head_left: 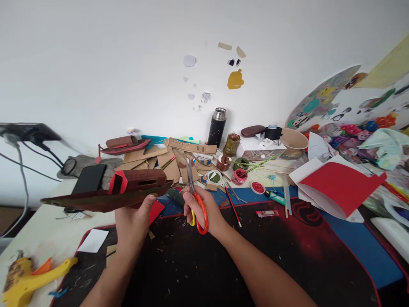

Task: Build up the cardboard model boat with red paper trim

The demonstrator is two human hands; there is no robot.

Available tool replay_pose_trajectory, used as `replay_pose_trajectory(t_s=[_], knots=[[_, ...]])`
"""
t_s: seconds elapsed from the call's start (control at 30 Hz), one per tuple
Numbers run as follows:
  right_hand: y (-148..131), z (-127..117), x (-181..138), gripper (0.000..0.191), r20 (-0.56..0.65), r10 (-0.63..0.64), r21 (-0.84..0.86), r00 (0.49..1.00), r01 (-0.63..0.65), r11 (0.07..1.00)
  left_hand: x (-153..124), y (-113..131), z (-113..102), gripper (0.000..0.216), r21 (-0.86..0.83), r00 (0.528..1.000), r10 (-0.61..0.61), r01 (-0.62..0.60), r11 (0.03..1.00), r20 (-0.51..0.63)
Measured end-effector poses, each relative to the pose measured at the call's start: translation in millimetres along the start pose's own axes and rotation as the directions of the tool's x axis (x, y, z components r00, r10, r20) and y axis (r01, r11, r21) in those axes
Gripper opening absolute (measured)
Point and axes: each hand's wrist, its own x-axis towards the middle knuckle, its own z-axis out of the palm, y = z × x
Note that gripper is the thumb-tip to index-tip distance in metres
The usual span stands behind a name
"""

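My left hand (136,219) grips a brown model boat (96,200) from below, thumb along its near side. The boat has a long pointed hull and a cabin (143,178) with a red-edged opening at one end and a slot in its side. Close by on the right, my right hand (204,209) is closed around a pair of scissors (200,213) with orange and yellow handles. Their blades point up and away from me, near the boat's right tip but apart from it. A red paper piece (156,212) lies behind my left hand.
Cardboard scraps (172,168) spread along the back, beside a second small boat (124,145). Open paint jars (239,176) and a black thermos (217,128) stand near the wall. A yellow glue gun (35,279) lies at left, red paper (345,183) at right.
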Motion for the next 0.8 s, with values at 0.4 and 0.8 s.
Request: replay_pose_trajectory(t_s=[0.4, 0.8], knots=[[3.2, 8.7, -8.7, 0.051, 0.067, 0.007, -0.214, 0.998, 0.008, 0.977, -20.7, -14.9, 9.7, 0.050, 0.017, 0.981, -0.050, 0.048, 0.999, 0.188], [4.3, 8.3, -8.8, 0.053, 0.074, -0.012, -0.221, 0.997, 0.028, 0.975, -21.3, -24.8, 3.9, 0.040, -0.129, 0.969, -0.123, 0.153, 0.980, 0.212]])
